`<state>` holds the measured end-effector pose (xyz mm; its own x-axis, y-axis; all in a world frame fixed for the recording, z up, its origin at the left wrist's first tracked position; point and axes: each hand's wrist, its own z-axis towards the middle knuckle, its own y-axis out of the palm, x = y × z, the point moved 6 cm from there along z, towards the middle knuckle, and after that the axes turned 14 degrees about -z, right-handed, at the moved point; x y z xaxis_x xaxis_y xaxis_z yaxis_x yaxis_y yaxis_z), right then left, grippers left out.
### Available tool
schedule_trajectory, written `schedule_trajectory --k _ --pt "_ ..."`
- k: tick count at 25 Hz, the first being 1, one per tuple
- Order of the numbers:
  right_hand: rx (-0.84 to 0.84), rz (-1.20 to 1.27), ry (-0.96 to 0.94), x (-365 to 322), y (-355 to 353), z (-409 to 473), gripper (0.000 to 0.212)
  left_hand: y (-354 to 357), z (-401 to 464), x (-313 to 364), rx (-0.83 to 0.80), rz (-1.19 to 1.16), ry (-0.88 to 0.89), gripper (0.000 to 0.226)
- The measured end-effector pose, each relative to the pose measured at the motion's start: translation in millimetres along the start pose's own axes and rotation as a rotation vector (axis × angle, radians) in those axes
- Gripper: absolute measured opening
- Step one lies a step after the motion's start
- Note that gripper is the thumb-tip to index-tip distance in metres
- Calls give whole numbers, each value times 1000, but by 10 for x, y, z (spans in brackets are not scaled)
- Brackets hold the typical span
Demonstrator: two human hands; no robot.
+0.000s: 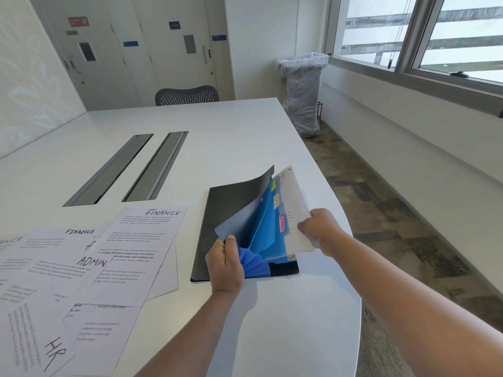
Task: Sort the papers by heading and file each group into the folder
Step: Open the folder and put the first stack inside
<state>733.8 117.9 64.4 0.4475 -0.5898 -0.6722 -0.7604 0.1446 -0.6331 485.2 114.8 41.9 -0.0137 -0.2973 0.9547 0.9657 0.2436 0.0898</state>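
While the left hand [225, 263] pinches the folder [234, 232] cover up, the right hand [321, 230] pinches a paper [295, 213] between its dividers. Loose papers [89, 268] lie beside it.

Office — conference table [217, 126], mesh chair [187, 95]

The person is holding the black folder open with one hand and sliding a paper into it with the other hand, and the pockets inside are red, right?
Nearly. The head view shows the pockets inside the black folder are blue, not red. The rest holds: the left hand holds the folder open and the right hand slides a paper in.
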Motion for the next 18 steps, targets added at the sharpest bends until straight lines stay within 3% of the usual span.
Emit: schedule_trajectory --k 7,13,18 --pt "-224 -28 -82 -127 389 -47 30 32 -32 70 -35 34 70 54" --pt "-136 -67 -52 -116 299 58 20 30 -29 40 -36 22 56 52" --pt "-186 -136 -97 -222 351 115 19 39 -36 39 -50 36 75 51"
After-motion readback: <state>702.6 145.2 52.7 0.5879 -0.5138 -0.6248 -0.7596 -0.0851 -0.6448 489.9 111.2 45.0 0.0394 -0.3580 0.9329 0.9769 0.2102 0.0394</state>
